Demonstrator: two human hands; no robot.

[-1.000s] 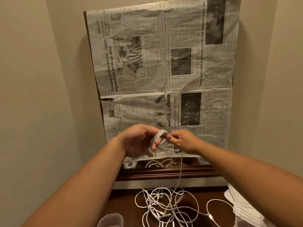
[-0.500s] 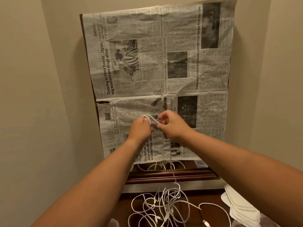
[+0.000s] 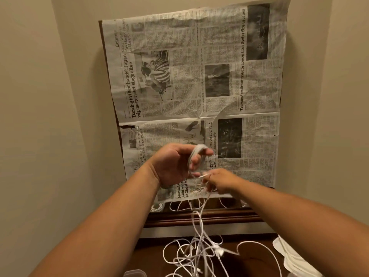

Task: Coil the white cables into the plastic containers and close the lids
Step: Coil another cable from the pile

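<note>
A white cable coil (image 3: 196,154) is wound round the fingers of my left hand (image 3: 175,163), held up in front of the newspaper. My right hand (image 3: 220,181) sits just below and to the right, pinching the same cable's loose strand, which hangs down to a tangle of white cables (image 3: 201,254) on the dark wooden table (image 3: 249,262). The rim of a clear plastic container (image 3: 134,273) shows at the bottom edge, left of the tangle.
A newspaper sheet (image 3: 199,86) covers a framed mirror against the wall; cable reflections show in the uncovered strip below it. A stack of white lids or sheets (image 3: 293,256) lies at the table's right. Beige walls close in on both sides.
My right hand has dropped from above the coil to below it, drawing the strand round. My left hand has turned palm toward me. The view has shifted slightly.
</note>
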